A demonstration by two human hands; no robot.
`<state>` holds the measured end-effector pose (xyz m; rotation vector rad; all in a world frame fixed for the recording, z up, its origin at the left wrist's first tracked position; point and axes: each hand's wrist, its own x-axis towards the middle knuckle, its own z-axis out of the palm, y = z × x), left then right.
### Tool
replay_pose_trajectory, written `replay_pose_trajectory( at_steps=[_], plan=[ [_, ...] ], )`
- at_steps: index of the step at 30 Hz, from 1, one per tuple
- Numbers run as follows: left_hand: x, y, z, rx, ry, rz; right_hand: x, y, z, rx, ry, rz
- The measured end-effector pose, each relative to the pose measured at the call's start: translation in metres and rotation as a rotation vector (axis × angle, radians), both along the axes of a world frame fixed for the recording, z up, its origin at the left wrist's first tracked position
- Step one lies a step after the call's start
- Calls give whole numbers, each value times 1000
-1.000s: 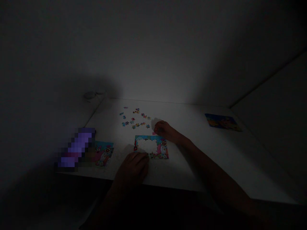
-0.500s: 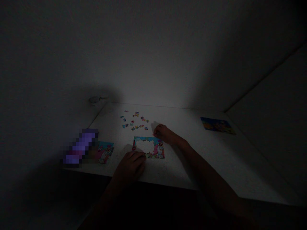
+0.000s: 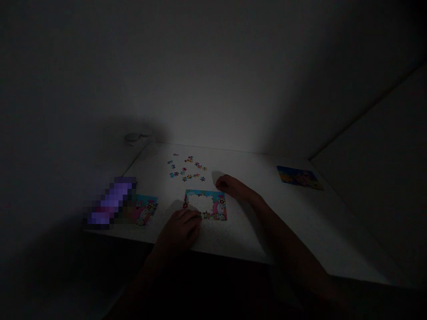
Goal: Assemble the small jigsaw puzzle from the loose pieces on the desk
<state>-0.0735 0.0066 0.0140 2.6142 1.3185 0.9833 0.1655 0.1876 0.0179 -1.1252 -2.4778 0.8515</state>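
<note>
White tabletop [image 3: 233, 238] under dim light. Left hand [image 3: 178, 231], half-closed, lay on the near edge of a part-built jigsaw puzzle [image 3: 206, 204]; right hand [image 3: 228, 184], loosely curled, sat just past its far corner. Whether either held anything could not be told. Loose pieces [image 3: 185, 168] lay farther on, a picture card [image 3: 298, 177] off to the right.

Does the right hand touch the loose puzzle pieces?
No, the right hand lies on the table, apart from the loose puzzle pieces.
</note>
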Motion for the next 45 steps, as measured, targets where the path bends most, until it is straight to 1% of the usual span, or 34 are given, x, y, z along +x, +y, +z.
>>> replay_pose_trajectory(
  at_steps=[4,6,9,11,15,18,21,23,25,28,31,34,37,39,42,45],
  plan=[
    [0,0,0,-1,-5,-5,1,-2,6,49,-39,-55],
    [0,1,1,-4,-3,-6,3,-4,11,44,-64,-69],
    [0,2,1,-3,7,-15,11,-5,18,27,-115,-70],
    [-1,3,0,8,12,-23,19,-4,21,37,-143,-98],
    [-2,4,-1,18,36,-22,35,3,17,51,-142,-203],
    [-2,5,1,28,53,-11,40,8,11,34,-77,-208],
    [-1,5,2,39,86,3,37,9,7,7,11,-136],
    [-1,6,2,55,108,11,34,8,8,-10,43,-124],
    [-1,8,2,77,122,10,31,6,10,-29,52,-162],
    [-3,11,1,86,135,17,27,2,15,-41,8,-228],
    [-8,12,-2,86,166,4,24,-1,18,-61,-31,-201],
    [-15,11,-9,70,211,-20,23,-1,19,-112,-10,-165],
    [-20,10,-17,30,235,-35,23,0,20,-109,-4,-233],
    [-22,8,-20,11,233,-38,21,-1,20,-99,-26,-247],
    [-21,7,-20,-1,213,-26,14,-6,18,-100,-63,-222],
    [-18,7,-17,-13,197,-8,7,-12,15,-71,-100,-231]
  ],
)
